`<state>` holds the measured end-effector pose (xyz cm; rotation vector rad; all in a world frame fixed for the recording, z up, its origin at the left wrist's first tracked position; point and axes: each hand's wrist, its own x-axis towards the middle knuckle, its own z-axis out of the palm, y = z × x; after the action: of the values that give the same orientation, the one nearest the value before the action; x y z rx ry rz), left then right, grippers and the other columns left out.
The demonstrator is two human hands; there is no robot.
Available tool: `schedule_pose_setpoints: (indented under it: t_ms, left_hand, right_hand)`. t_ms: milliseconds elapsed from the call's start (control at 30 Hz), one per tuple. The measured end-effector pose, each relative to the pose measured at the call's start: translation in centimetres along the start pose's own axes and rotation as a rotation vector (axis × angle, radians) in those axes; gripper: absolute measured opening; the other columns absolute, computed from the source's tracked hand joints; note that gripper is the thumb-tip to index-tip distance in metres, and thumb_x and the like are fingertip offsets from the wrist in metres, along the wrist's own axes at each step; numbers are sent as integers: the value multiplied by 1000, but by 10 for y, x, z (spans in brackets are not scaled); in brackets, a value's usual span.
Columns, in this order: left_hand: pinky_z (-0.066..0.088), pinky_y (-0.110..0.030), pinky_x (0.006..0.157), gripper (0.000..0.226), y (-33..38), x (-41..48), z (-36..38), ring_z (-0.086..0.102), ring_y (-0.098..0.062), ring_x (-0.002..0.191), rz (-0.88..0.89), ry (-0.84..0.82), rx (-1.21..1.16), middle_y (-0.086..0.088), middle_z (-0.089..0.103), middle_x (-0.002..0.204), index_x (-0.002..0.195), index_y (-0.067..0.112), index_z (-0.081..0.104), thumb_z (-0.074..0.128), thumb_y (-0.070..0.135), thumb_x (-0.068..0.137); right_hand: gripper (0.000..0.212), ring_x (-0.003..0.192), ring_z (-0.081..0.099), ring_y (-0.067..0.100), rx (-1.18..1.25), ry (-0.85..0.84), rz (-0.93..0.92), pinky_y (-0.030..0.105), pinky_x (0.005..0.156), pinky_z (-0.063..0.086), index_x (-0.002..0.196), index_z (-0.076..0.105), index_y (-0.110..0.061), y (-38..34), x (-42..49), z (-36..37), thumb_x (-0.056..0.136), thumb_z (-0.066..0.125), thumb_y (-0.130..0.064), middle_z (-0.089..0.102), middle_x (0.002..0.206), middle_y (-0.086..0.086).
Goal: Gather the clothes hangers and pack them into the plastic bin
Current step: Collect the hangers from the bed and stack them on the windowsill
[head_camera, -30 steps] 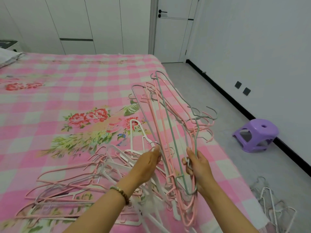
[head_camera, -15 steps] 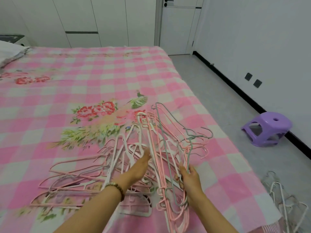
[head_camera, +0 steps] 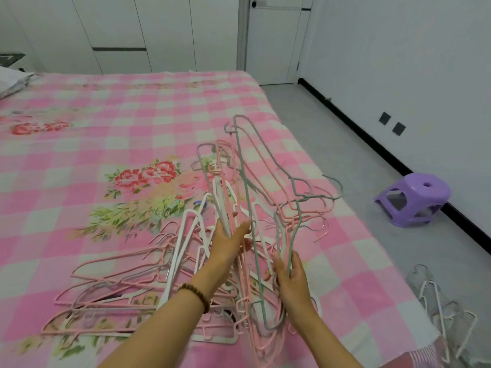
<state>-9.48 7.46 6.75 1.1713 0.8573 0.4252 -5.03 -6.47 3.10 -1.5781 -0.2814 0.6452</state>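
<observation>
1. The hooks are my main worry. My right hand (head_camera: 291,277) grasps the bundle of hangers (head_camera: 245,197) low down, so the long upper ends fan out and lean away from me. A loose grip could let the thin wires slide and spill.
2. My left hand (head_camera: 229,243) is closed around a white hanger (head_camera: 219,205) and presses it against the bundle. Its lower end looks tangled with the loose hangers (head_camera: 127,296), so a sharp pull may drag several of them along or snag a hook.
3. The bundle hangs over the bed (head_camera: 79,155) close to its right edge. Anything that slips there could drop to the floor (head_camera: 372,155), where the hangers on the floor (head_camera: 438,304) already lie beside the near right corner.
4. I cannot see the plastic bin, so carrying a splayed bundle to it risks catching the hooks on the way.
5. The bundle stands between my two hands and rises beyond them toward the far side of the bed.
6. The loose hangers lie flat along the near edge of the bed, just left of my left hand and partly under my forearm.
</observation>
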Motion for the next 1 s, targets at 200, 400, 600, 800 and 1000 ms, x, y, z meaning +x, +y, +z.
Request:
schedule_pose_setpoints:
  t_ms: [200,400,600,800,1000]
  left_hand:
    - [56,-21,62,50,57,-25,33,69,-14,73,230,-91,-39,-6,64,94,120,21,44,71,29,79]
    - [44,-23,43,14,113,-69,92,48,-12,40,422,-354,-20,3,48,55,109,17,44,49,17,96]
    - [28,-21,37,22,135,-150,139,27,-7,38,334,-608,-55,7,31,52,101,13,44,43,34,96]
    - [30,-21,39,20,122,-258,159,29,-10,43,343,-1030,43,6,31,55,93,17,43,44,37,96]
    - [37,-20,42,13,80,-393,172,36,-6,43,322,-1430,155,5,36,60,100,20,44,48,31,95]
  right_hand:
    - [29,63,65,9,-40,46,-210,22,63,53,110,44,-26,-52,-7,-17,87,61,-24,65,77,0]
    - [39,68,67,16,116,164,-243,22,65,51,114,47,-19,-120,-38,-65,80,66,-27,69,88,10]
    - [29,64,67,16,315,345,-209,29,66,53,103,54,-13,-182,-122,-119,78,64,-24,68,83,5]
    - [23,59,70,20,400,676,-206,32,64,58,99,57,-9,-191,-261,-147,80,67,-17,69,79,8]
    - [33,82,70,24,457,960,-299,40,78,58,117,58,0,-167,-430,-166,85,62,-6,70,95,13]
